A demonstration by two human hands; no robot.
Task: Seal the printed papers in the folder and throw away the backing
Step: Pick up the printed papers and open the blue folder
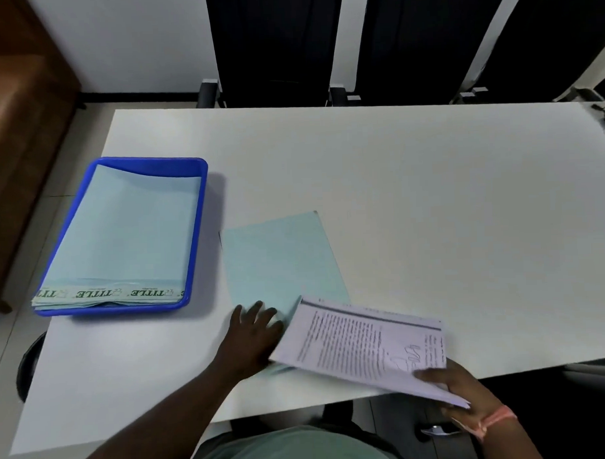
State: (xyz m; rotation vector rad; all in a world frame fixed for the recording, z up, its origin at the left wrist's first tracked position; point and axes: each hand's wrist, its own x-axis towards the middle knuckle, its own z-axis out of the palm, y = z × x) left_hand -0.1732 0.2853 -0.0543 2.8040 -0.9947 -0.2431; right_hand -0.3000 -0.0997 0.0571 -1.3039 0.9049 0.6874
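Observation:
A light blue folder (281,257) lies flat on the white table (430,197), near its front edge. My left hand (253,334) rests on the folder's near end, fingers spread and pressing down. My right hand (461,388) grips a stack of printed papers (363,344) by its right corner. The stack is tilted, and its left edge lies over the folder's near right corner, beside my left hand. No backing strip is visible.
A blue tray (195,233) at the left holds a pile of similar light blue folders (123,235) with "TITLE" printed strips. Black chairs (274,45) stand behind the table's far edge. A dark round bin (28,366) sits on the floor at the left.

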